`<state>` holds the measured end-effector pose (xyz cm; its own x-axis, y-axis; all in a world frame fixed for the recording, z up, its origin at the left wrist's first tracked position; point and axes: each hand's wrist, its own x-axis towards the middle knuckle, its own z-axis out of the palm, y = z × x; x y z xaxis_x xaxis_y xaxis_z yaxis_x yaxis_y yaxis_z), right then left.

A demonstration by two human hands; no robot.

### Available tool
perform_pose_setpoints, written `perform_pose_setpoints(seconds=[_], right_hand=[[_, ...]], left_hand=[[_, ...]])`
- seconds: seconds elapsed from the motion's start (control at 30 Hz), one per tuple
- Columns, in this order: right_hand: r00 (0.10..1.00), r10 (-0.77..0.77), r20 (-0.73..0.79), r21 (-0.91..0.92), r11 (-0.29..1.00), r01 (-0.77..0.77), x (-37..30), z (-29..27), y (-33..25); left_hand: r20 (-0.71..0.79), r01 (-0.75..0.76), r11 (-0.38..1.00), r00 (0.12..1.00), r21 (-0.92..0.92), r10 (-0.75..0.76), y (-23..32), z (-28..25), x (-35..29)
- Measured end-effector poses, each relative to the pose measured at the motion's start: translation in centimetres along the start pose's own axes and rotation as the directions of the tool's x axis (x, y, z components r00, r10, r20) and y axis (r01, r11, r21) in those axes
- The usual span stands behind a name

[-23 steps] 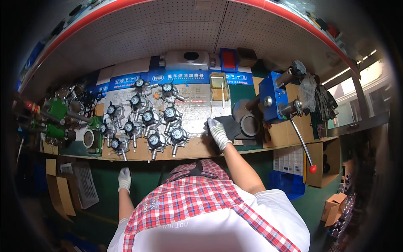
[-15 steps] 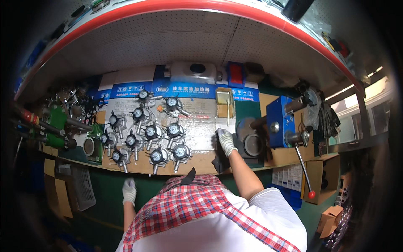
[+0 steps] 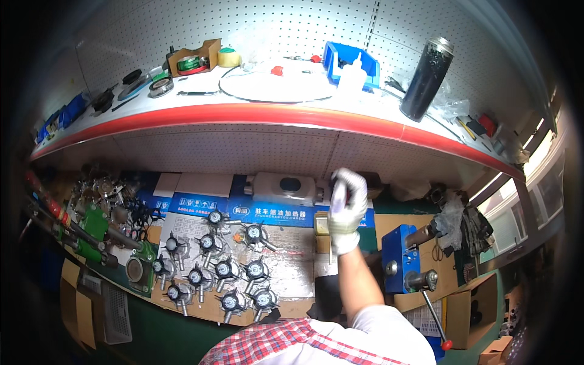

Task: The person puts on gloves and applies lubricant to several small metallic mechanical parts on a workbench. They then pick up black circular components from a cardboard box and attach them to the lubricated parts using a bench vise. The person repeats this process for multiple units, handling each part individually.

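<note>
My right hand, in a white knit glove, is raised over the back right of the bench. Its fingers are curled closed and slightly blurred; what they hold, if anything, is hidden. Beside its wrist stands a shallow tray, with a thin light stick at its edge. To the left, several silver metal housings with round black caps rest on cardboard. A black cloth-like piece lies near the bench front, left of my forearm. My left hand is out of view.
A blue press with a red-knobbed lever stands right, a green press left. A silver oblong unit sits at the back. The red-edged shelf overhead bears a black bottle, a blue bin and a white squeeze bottle.
My right hand has risen from the bench front toward the back and up. The view has tilted upward, showing the shelf top. My left hand has left the picture.
</note>
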<state>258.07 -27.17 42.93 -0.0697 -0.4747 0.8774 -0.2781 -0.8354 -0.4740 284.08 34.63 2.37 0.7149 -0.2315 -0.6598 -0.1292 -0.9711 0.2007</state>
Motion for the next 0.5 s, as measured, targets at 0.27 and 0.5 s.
perform_pose_setpoints(seconds=[0.27, 0.5], right_hand=[[0.996, 0.093, 0.014, -0.685, 0.726, -0.058, 20.9, 1.1, 0.7], [0.818, 0.501, 0.284, -0.467, 0.817, -0.339, 23.2, 2.3, 0.8]], left_hand=[[-0.075, -0.155, 0.932, 0.988, -0.329, 0.138, 7.6, -2.9, 1.2], [-0.023, -0.032, 0.995, 0.999, -0.094, 0.03, 4.1, -2.3, -1.1]])
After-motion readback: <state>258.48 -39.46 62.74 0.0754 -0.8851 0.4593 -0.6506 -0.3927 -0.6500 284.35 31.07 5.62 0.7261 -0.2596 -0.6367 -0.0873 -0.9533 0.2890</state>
